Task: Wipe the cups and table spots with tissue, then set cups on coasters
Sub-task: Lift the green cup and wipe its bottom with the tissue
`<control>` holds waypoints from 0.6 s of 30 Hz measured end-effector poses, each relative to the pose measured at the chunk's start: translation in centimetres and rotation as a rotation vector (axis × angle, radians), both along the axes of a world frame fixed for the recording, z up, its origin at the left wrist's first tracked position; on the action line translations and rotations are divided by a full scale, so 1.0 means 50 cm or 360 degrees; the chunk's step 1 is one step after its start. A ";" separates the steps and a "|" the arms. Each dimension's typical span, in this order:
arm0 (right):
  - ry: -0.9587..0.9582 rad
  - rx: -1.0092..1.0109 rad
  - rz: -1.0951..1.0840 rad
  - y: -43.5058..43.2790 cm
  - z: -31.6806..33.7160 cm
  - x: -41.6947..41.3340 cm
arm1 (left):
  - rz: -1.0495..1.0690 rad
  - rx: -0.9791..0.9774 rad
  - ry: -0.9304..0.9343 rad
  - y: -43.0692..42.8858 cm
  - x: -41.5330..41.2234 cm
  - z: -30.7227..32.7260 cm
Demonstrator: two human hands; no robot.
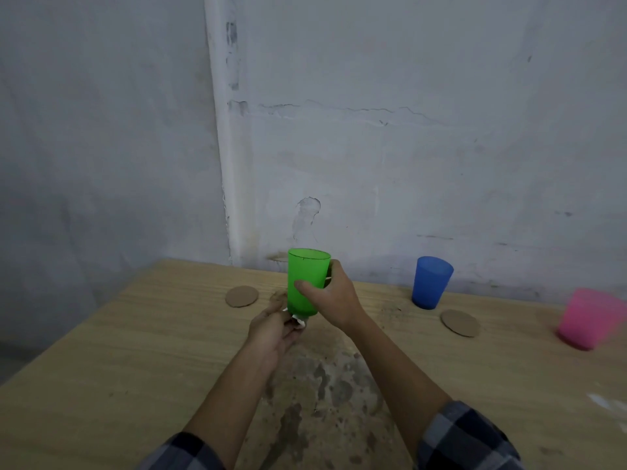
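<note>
right hand (pixel 334 296) wrapped round smooth translucent green cup (pixel 307 279), held above wood-grain table (pixel 118 351) | left hand (pixel 274 330) pinching crumpled white tissue (pixel 299 321) at its base | no legible writing

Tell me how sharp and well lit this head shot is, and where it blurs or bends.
Head view: dim, flat light with no glare; the green cup and blue cup read fairly sharp, the pink cup at the right edge is smeared; wide-angle bending curves the wall pipe and the table's far edge.
</note>
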State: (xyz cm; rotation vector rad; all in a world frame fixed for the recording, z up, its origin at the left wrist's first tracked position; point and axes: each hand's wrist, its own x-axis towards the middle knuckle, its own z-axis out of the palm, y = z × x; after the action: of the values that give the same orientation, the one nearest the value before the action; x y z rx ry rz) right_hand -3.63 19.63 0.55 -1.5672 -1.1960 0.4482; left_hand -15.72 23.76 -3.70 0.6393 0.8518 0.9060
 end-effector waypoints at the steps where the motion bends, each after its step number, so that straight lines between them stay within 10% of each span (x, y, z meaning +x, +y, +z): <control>1: 0.0006 -0.0005 -0.0011 -0.001 -0.001 0.001 | -0.0021 -0.0024 -0.0011 -0.001 0.001 0.000; 18: -0.0063 0.0060 -0.0214 -0.008 0.003 -0.009 | -0.0072 0.0100 0.0056 -0.037 0.002 0.004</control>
State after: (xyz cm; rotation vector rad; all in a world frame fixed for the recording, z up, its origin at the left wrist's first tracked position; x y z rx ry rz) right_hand -4.07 19.20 0.72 -1.6189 -1.1147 0.3069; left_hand -15.61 21.92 -3.50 0.7279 0.8399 0.8856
